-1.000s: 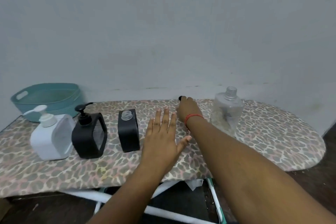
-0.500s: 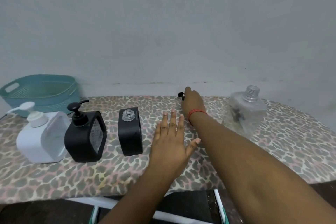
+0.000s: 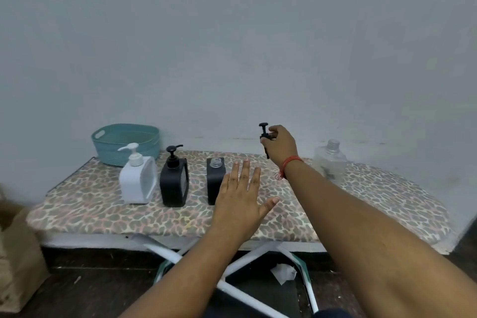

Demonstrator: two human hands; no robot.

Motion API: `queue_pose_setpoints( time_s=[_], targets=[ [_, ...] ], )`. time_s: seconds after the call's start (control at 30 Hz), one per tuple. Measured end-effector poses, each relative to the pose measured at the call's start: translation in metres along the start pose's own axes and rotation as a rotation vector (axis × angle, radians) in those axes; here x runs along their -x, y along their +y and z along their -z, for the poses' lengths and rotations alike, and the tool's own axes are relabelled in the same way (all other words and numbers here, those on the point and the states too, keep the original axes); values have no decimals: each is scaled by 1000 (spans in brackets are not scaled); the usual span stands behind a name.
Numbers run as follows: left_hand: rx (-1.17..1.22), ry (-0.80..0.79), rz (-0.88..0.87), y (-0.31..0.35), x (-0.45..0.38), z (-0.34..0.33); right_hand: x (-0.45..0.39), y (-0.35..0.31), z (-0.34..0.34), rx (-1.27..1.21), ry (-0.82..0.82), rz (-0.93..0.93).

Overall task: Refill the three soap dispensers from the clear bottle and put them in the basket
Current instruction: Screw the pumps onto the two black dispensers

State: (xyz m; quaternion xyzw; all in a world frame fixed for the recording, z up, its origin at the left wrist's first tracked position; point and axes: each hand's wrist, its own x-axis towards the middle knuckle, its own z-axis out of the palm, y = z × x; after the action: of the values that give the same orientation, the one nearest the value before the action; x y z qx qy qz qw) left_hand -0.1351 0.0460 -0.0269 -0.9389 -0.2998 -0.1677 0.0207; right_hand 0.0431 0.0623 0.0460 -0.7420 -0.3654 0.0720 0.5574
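My left hand (image 3: pixel 241 204) lies flat, fingers straight, beside the open square black dispenser (image 3: pixel 215 183). At one o'clock my right hand (image 3: pixel 281 146) pinches the black pump head (image 3: pixel 264 134) — raised above the board. The clear plastic bottle (image 3: pixel 330 162) stands uncapped at two o'clock — the teal basket (image 3: pixel 124 143) at ten.

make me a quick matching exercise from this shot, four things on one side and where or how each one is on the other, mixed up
Things:
1. white dispenser
2. open black dispenser
3. black pump
4. clear bottle

States:
A. held up in the right hand
B. capless, far right on the board
C. in front of the teal basket
D. pump off, beside the left hand

Pairs: 1-C, 2-D, 3-A, 4-B
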Motion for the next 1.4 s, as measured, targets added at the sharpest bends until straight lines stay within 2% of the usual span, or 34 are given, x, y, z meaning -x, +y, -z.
queue_pose_setpoints(
  time_s=[0.23, 0.37, 0.67, 0.83, 1.1, 1.4],
  targets=[
    [-33, 64, 71, -33, 34, 27, 48, -48, -6, -183, 87, 52],
    [-53, 74, 130, -55, 44, 28, 59, -67, -20, -267, 81, 84],
    [13, 60, 185, -76, 31, 1, 49, -62, -63, -192, 42, 198],
    [28, 38, 171, -82, 19, -16, 41, -43, -78, -81, -43, 230],
    [71, 169, 176, -91, -1, -45, 43, -9, -95, 79, -303, 257],
    [64, 176, 178, -91, -2, -61, 44, 12, -96, -32, -313, 265]
  ],
)
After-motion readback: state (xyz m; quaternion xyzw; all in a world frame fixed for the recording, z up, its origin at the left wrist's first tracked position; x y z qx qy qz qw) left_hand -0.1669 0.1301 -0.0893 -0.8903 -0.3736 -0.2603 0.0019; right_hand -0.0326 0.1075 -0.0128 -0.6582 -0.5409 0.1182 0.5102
